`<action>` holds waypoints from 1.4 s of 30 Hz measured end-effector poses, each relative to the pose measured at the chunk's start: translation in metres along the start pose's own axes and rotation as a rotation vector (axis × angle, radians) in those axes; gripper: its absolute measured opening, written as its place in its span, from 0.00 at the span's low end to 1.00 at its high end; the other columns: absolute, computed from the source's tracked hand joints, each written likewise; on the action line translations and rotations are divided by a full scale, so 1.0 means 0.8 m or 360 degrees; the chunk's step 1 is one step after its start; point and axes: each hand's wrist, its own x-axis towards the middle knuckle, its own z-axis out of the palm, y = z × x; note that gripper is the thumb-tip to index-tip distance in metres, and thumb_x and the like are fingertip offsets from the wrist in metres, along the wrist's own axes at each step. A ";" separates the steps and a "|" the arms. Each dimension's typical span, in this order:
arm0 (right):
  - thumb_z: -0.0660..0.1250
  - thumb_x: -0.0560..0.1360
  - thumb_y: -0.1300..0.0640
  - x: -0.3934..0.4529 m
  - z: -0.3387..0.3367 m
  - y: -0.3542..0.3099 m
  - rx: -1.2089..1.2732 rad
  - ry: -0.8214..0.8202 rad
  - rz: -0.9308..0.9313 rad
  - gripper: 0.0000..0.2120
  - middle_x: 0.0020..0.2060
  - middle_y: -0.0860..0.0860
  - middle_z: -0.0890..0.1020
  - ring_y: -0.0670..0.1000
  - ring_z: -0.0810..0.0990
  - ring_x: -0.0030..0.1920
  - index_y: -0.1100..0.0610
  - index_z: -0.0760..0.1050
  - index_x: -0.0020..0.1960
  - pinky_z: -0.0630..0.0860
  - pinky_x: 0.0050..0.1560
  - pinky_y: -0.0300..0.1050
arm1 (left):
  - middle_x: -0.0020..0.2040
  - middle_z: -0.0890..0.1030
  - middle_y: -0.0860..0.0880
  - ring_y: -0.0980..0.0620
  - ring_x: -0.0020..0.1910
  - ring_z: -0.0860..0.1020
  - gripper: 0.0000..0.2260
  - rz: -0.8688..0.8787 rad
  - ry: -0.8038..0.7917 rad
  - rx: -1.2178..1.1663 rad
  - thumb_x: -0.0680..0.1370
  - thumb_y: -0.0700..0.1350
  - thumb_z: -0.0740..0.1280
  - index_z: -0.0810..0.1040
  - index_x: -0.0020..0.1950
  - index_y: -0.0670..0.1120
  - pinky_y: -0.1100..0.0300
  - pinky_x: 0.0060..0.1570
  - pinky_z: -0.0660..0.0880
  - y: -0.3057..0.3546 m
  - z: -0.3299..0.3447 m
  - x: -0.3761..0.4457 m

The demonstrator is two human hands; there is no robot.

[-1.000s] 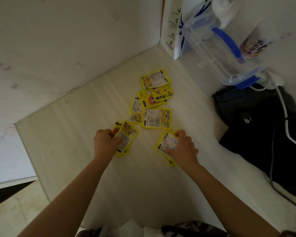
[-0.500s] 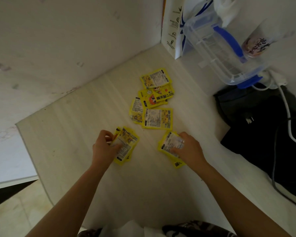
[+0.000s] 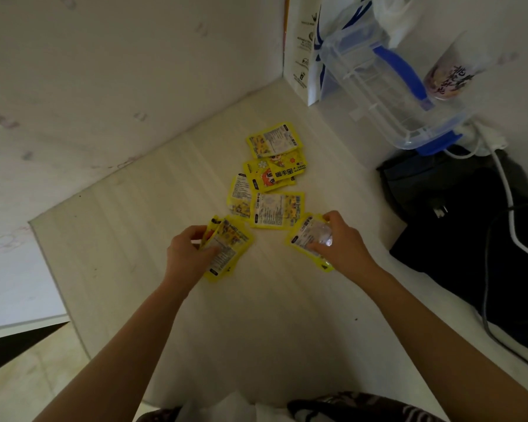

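Several yellow hand-warmer packets lie scattered on a pale wooden desk [image 3: 256, 315]. My left hand [image 3: 188, 257] grips a small stack of packets [image 3: 226, 251], thumb on top, fingers curled behind. My right hand [image 3: 340, 242] pinches another packet [image 3: 304, 239] that lies over at least one more on the desk. Beyond my hands lie loose packets: one printed-side-up packet [image 3: 276, 210], one packet [image 3: 240, 196] to its left, and a front-facing packet [image 3: 273, 173] overlapping the farthest packet [image 3: 273, 141].
A clear plastic box with blue clips [image 3: 387, 89] stands at the back right beside a white paper bag [image 3: 301, 47] and a cup [image 3: 448, 77]. A black bag [image 3: 470, 239] with a white cable [image 3: 509, 205] fills the right side. Walls close in on the left and at the back.
My right hand has shifted its packet a little away from me, towards the loose pile, and now pinches its far edge. My left hand keeps hold of its stack.
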 end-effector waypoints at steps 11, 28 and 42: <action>0.71 0.72 0.51 0.085 -0.009 -0.065 -0.0500 -0.0181 -0.0205 0.26 0.61 0.58 0.75 0.59 0.75 0.60 0.59 0.68 0.65 0.73 0.58 0.54 | 0.51 0.80 0.50 0.50 0.45 0.81 0.14 -0.0044 0.0166 -0.0362 0.72 0.42 0.74 0.77 0.55 0.48 0.53 0.44 0.80 0.044 0.013 0.045; 0.70 0.72 0.51 0.101 0.017 -0.050 -0.0887 -0.0162 -0.0148 0.26 0.61 0.56 0.70 0.59 0.71 0.59 0.57 0.67 0.66 0.70 0.53 0.53 | 0.54 0.81 0.44 0.44 0.49 0.81 0.13 -0.0369 0.0093 -0.0594 0.75 0.40 0.71 0.73 0.57 0.45 0.44 0.54 0.79 0.053 0.052 0.080; 0.67 0.74 0.49 0.083 0.016 -0.039 -0.0643 0.0047 0.0084 0.22 0.58 0.59 0.71 0.62 0.75 0.55 0.60 0.66 0.62 0.72 0.51 0.54 | 0.54 0.80 0.41 0.44 0.45 0.81 0.17 -0.0515 0.0076 -0.0668 0.72 0.38 0.73 0.72 0.58 0.43 0.51 0.45 0.79 0.054 0.066 0.066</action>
